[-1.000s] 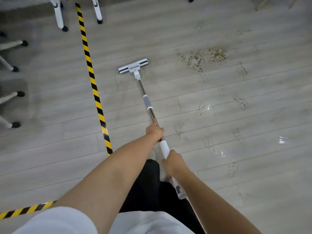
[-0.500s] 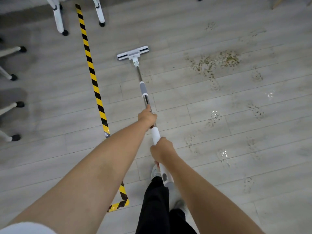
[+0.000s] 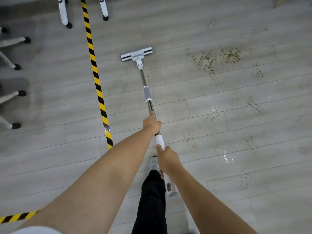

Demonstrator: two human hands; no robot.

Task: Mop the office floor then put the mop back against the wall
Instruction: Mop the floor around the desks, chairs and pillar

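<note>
A flat white mop head [image 3: 136, 55] lies on the grey plank floor [image 3: 219, 183], ahead of me. Its metal pole [image 3: 145, 82] with a grey sleeve runs back toward my body. My left hand [image 3: 151, 124] grips the metal pole, with the forefinger stretched along it. My right hand [image 3: 166, 157] grips the white handle section nearer the pole's end. A patch of brown dirt [image 3: 217, 58] marks the floor to the right of the mop head. Muddy and wet footprints [image 3: 213, 113] trail from it toward me.
A yellow and black tape line [image 3: 96, 76] runs along the floor left of the mop, with another strip at the lower left. White chair legs with black feet [image 3: 65, 16] stand at the top left and along the left edge. My shoe [image 3: 152, 163] is under the pole.
The mop head has been pushed away from me along the floor, staying left of the dirt patch. My foot has stepped forward. Both hands keep their grip on the pole.
</note>
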